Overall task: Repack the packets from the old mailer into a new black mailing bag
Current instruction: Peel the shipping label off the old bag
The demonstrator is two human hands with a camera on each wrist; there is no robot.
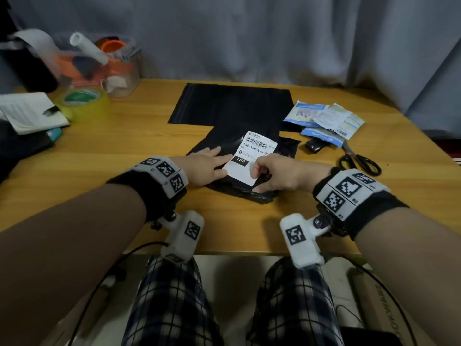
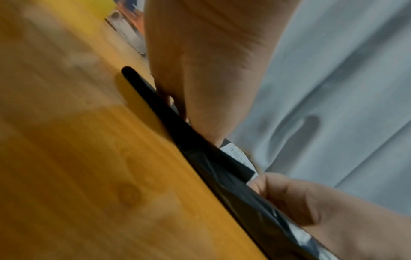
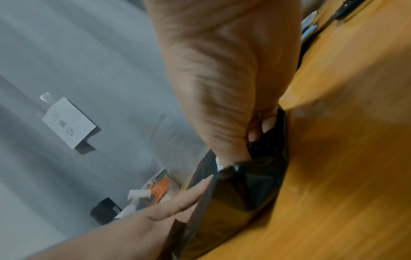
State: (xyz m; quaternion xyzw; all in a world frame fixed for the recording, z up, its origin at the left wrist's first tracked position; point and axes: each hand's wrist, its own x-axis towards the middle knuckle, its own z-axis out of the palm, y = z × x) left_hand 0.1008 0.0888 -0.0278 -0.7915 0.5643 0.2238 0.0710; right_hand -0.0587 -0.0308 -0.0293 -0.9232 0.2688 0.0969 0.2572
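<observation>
Packets (image 1: 324, 122) already lay out on the table (image 1: 124, 151), right of the new black bag (image 1: 232, 103). Left hand (image 1: 207, 168) pressed flat on the old mailer (image 1: 239, 171); right hand (image 1: 277, 173) pinched its label corner (image 1: 252, 178). Label-peeling step, apparently; next needs a slow, steady pull.

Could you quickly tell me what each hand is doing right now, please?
Left hand: open, fingers flat on the old mailer.
Right hand: closed, fingers pinching the mailer's near edge by the label.
</observation>
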